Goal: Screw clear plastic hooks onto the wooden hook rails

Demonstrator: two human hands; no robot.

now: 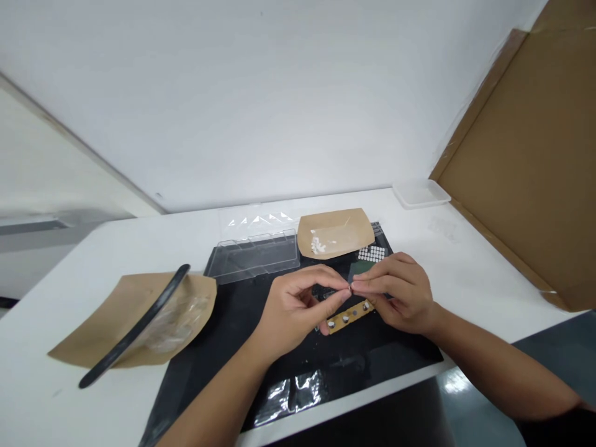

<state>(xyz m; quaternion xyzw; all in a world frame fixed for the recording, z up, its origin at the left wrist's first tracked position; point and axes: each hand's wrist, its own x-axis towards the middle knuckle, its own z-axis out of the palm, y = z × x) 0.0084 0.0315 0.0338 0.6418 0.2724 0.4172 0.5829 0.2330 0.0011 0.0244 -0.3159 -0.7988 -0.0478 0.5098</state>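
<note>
Over the black mat, my left hand (298, 304) and my right hand (400, 292) meet, thumb and forefinger of each pinched together. Whatever sits between the fingertips is too small to make out. Just below them lies a yellowish strip (351, 318) bearing several small round silvery pieces, partly covered by the hands. Behind my right hand shows a dark green piece (362, 267), mostly hidden. A sheet of white round dots (371, 253) lies just beyond it.
The black mat (209, 347) covers the table's middle. A kraft paper pouch (335, 217) and a clear plastic tray (251, 254) lie at its back. Left is a larger kraft bag (102, 316) with a black curved strip (135, 326) across it. A translucent box (421, 194) and cardboard (526, 155) stand right.
</note>
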